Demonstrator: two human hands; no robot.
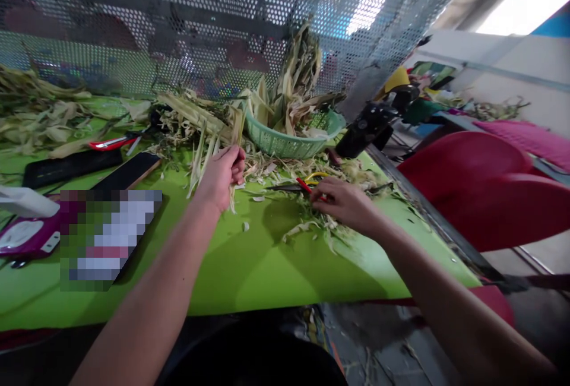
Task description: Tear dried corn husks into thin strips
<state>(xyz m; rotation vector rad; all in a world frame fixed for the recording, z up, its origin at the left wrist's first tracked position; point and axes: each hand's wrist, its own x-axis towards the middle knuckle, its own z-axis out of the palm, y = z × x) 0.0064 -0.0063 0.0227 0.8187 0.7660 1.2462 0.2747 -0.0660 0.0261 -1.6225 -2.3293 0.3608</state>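
Observation:
My left hand (225,173) is closed around a dry corn husk (237,127), with narrow strips hanging below the fist. To its right, my right hand (342,202) curls its fingers on the red handle of a pair of scissors (287,187). The dark blades lie low over the green table and point left; a yellow handle shows behind the hand. Husk scraps (307,228) are scattered beneath and around my right hand. Just beyond both hands, a green plastic basket (285,144) holds several tall dried husks (296,77).
Husk heaps (44,110) line the back of the green table (249,273). On the left lie a red utility knife (113,141), a black phone-like slab (73,166) and a purple device (31,234). A black cylinder (365,130) stands right of the basket, near red chairs (481,190).

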